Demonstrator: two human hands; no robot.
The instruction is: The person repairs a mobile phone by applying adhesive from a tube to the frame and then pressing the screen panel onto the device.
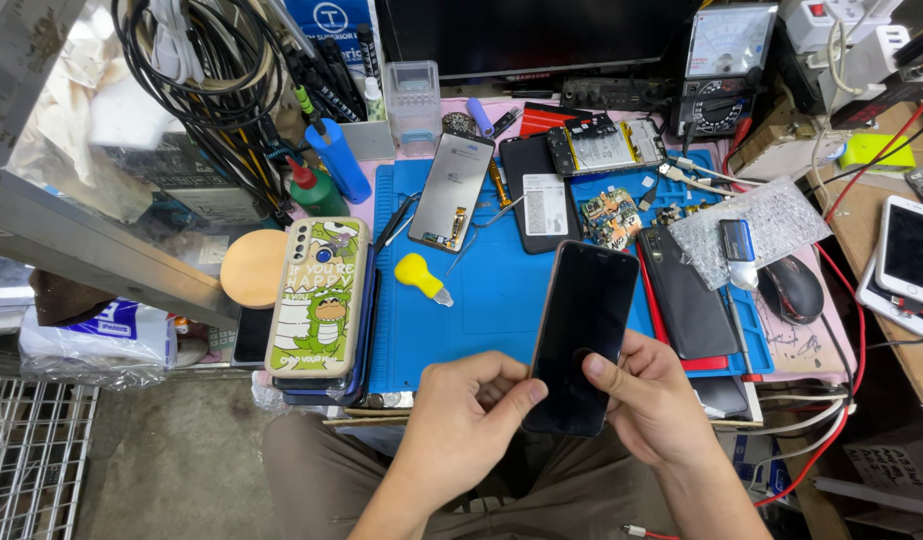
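Slim black glass-fronted smartphone (579, 330) is pinched at its near end by both hands — left hand (471, 420) and right hand (653, 400) fingers gripping it — long axis pointing away over the blue table mat (491, 300).

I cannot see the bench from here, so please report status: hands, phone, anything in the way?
Left hand and right hand both grip the black dark-screened smartphone. Held above the blue work mat. Nothing blocks it.

Cluttered workbench (831, 350) with blue work mat (491, 300), bare concrete floor (171, 470), wire rack (31, 460), dark monitor (531, 35), even light
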